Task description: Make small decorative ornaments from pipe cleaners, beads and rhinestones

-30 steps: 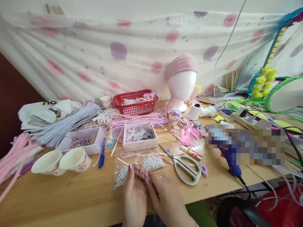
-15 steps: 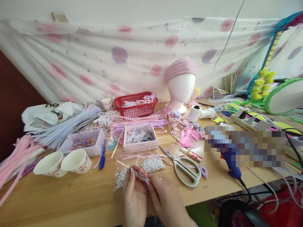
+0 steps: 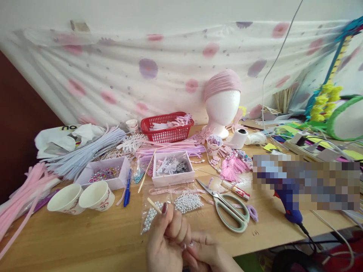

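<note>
My left hand (image 3: 164, 241) is closed round a thin wooden stick (image 3: 153, 205), whose pale end pokes out past the thumb toward the upper left. Against it, low in the view, my right hand (image 3: 208, 251) has its fingers curled and pinched together. A small pale bit shows at its fingertips, too little to name. Just beyond the hands lie clear plastic bags of white pearl beads (image 3: 188, 203). Scissors (image 3: 231, 211) with pale green handles rest to the right, their blades slightly apart. A blue pen (image 3: 127, 190) lies farther left.
Two paper cups (image 3: 96, 196) stand at left before a box of gems (image 3: 104, 173). Another white box (image 3: 173, 179) holds small trinkets. Behind are a red basket (image 3: 167, 134) and a foam head (image 3: 222, 107). A blue glue gun (image 3: 292, 204), partly blurred out, trails its cord at right.
The left fingers have curled over the stick, covering a pale lilac piece visible on it before. My right hand has moved down and turned. The whole view has shifted slightly.
</note>
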### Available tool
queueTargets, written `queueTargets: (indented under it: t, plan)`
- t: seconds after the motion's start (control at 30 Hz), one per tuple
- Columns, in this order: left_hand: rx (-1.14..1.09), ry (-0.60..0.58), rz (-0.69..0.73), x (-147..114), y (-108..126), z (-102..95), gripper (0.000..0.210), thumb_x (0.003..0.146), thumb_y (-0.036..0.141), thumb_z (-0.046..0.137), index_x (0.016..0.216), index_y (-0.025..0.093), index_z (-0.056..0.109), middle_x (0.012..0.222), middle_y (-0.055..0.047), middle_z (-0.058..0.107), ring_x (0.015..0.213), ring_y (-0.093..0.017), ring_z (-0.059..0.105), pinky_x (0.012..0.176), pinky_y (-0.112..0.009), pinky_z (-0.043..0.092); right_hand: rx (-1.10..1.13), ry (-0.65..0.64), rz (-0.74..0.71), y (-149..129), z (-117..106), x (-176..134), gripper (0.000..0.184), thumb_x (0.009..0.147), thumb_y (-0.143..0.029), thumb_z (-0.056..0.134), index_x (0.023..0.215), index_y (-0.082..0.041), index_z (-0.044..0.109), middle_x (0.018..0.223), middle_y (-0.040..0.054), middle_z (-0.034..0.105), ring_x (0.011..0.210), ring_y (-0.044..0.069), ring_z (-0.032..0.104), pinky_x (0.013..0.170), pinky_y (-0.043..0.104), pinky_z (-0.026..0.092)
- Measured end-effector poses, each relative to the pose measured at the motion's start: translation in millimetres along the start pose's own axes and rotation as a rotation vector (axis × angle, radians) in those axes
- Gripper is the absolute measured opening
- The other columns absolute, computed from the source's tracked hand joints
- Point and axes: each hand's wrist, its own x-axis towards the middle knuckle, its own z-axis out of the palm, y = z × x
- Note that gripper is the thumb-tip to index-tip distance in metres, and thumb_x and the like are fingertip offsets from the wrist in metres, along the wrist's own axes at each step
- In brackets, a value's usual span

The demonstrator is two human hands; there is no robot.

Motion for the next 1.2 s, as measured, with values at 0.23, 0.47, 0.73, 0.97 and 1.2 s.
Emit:
queueTargets:
  t: [0.23, 0.47, 0.73, 0.97, 1.2]
  plan:
    - [-0.090, -0.379, -0.188, 1.4, 5.6, -0.2, 0.061, 0.083, 0.037, 0.067, 0.051, 0.022, 0.017, 0.035, 0.012, 0.007, 0.031, -0.003, 0.003, 0.033, -0.020, 0.010, 0.166, -0.166, 0.089, 4.0, -2.9, -9.5, 0.066, 0.076, -0.063, 0.071, 0.050, -0.021, 0.026, 0.044, -0.0085, 0.023, 0.043, 0.006, 0.013, 0.043, 0.025, 0.010]
    - [0.100, 0.056, 0.015, 10.7, 10.7, 19.7, 0.059, 0.071, 0.035, 0.081, 0.053, 0.021, 0.026, 0.045, 0.011, 0.016, 0.041, -0.005, 0.010, 0.039, -0.021, 0.020, -0.265, 0.118, -0.032, -13.5, 3.7, -9.8, 0.049, 0.088, -0.067, 0.052, 0.085, -0.018, 0.056, 0.052, -0.0076, 0.039, 0.045, 0.008, 0.032, 0.045, 0.022, 0.023]
    - [0.222, 0.289, 0.281, 12.4, -11.2, 29.3, 0.056, 0.072, 0.044, 0.080, 0.051, 0.021, 0.033, 0.049, 0.009, 0.026, 0.047, -0.008, 0.019, 0.046, -0.023, 0.033, -1.343, 0.563, -0.496, -4.4, 7.9, -16.3, 0.017, 0.100, -0.022, 0.041, 0.098, -0.024, 0.058, 0.081, 0.0063, 0.069, 0.069, 0.021, 0.063, 0.063, 0.029, 0.043]
    - [0.234, 0.122, 0.145, 9.8, -5.2, 29.3, 0.054, 0.080, 0.039, 0.073, 0.051, 0.020, 0.032, 0.046, 0.009, 0.024, 0.043, -0.006, 0.018, 0.045, -0.022, 0.029, -0.899, 0.486, -0.465, -16.8, 21.5, -16.1, 0.028, 0.101, -0.033, 0.042, 0.081, -0.020, 0.057, 0.072, 0.0026, 0.060, 0.063, 0.016, 0.052, 0.059, 0.027, 0.039]
    - [0.225, -0.090, -0.033, 13.5, -0.3, 23.8, 0.055, 0.082, 0.040, 0.074, 0.055, 0.021, 0.030, 0.046, 0.011, 0.018, 0.041, -0.004, 0.012, 0.041, -0.019, 0.023, 0.254, 0.021, 0.112, -23.6, 5.4, -14.6, 0.041, 0.078, -0.049, 0.075, 0.069, -0.019, 0.048, 0.046, -0.0120, 0.027, 0.039, 0.003, 0.010, 0.035, 0.016, 0.008]
